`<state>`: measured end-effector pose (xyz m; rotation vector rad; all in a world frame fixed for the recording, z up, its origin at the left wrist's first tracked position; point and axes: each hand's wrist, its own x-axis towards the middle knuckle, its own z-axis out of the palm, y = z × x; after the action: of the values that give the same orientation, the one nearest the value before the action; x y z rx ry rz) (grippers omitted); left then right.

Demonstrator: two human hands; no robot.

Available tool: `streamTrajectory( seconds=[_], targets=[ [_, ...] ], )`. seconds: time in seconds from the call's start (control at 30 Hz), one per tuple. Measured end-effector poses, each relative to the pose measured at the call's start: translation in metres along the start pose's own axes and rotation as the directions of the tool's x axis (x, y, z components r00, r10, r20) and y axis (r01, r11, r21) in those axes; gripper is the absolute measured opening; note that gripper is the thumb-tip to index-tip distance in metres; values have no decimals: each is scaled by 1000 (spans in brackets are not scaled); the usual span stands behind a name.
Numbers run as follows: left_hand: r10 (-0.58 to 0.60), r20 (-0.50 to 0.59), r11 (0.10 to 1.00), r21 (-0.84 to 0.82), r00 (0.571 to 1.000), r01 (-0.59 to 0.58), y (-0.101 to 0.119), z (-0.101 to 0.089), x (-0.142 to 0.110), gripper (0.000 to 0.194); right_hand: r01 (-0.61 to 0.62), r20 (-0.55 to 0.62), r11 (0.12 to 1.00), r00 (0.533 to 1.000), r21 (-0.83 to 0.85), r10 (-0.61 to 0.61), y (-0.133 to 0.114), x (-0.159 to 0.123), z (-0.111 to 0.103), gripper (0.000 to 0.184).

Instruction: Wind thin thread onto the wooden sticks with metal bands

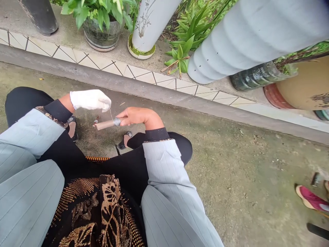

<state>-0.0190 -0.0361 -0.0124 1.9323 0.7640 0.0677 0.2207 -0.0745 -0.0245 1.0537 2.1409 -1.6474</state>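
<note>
In the head view my right hand (136,116), bare, is closed around one end of a short wooden stick (105,125). Grey thread or thin wire (117,121) is wound round the stick just beside my fingers. To the left, my left hand (89,100) wears a white glove and is pinched shut on a thin strand (111,114). That strand runs down from the gloved fingertips to the winding. The stick's free end points left and lies nearly level above the ground, between my knees.
A low concrete ledge with a tiled face (120,68) crosses ahead. On it stand a plant in a clear pot (102,34), a white column-like vase (147,24) and a ridged pale cylinder (239,37). Another person's red shoe (309,196) is at far right.
</note>
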Motion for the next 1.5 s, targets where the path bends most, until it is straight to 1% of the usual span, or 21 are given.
streamTrajectory(
  seconds=[0.07,0.13,0.23,0.3,0.37,0.47,0.53,0.6,0.67,0.73,0.77,0.83,0.9,1.0,1.07,1.1,1.17,1.23,1.33,1.4,1.5],
  targets=[
    [10,-14,995,-103,1000,-11,-2,1,3,22,198,-36,966,980,168,-195,-3,-8,0,31],
    [17,-86,975,-218,996,-36,-4,6,7,27,371,-297,883,911,288,-285,-5,-15,0,38],
    [18,-112,959,-278,993,-49,-8,18,11,34,540,-734,789,657,295,-175,-2,-16,-3,44],
    [28,-13,976,-217,1000,-31,-7,27,12,34,529,-861,809,505,257,-56,4,-10,-6,44],
    [37,68,990,-138,997,-27,-4,31,11,29,369,-882,898,470,238,41,10,-1,-9,42],
    [26,65,998,-51,998,-23,1,28,8,21,-54,-828,991,545,121,131,17,12,-8,29],
    [-3,25,1000,9,1000,3,3,20,5,18,-251,-747,968,647,-24,149,18,17,-5,20],
    [-16,-13,998,68,1000,17,3,10,3,17,-266,-593,954,794,-136,137,15,16,-1,17],
    [-4,-37,994,105,999,8,0,3,1,18,-152,-356,977,930,-151,89,10,11,1,19],
    [9,-54,995,104,998,-4,-4,-1,1,20,16,-149,998,989,-67,-26,5,3,1,22],
    [6,-62,997,84,998,-1,-6,-1,1,21,106,-113,994,988,6,-105,2,-1,1,25],
    [-8,-101,1000,9,995,9,-9,-1,3,24,285,-231,945,942,159,-245,-1,-8,0,30],
    [-8,-178,997,-81,984,-6,-9,2,5,27,448,-500,860,819,246,-283,-3,-12,-1,35],
    [10,-209,995,-99,978,-31,-1,11,5,31,568,-791,789,583,235,-184,-2,-10,-5,42],
    [18,-86,1000,6,996,-18,9,17,3,30,544,-861,813,496,206,-113,2,-4,-8,42],
    [21,-10,997,72,1000,-20,14,20,1,29,497,-870,845,485,197,-83,4,-1,-9,40],
    [31,76,983,179,997,-44,23,23,-2,29,337,-856,926,517,169,-32,8,6,-9,33],
    [39,102,963,261,994,-64,27,22,-4,29,123,-801,987,598,100,6,11,11,-8,24],
    [36,52,932,358,998,-52,21,13,-5,26,-72,-567,995,824,-62,24,10,11,-3,13],
    [46,-12,925,377,999,-38,13,6,-5,24,-25,-346,995,938,-101,-11,7,7,-2,13],
    [61,-105,957,287,993,-29,4,-2,-5,25,162,-200,986,968,26,-153,0,-3,-2,25]
  ],
)
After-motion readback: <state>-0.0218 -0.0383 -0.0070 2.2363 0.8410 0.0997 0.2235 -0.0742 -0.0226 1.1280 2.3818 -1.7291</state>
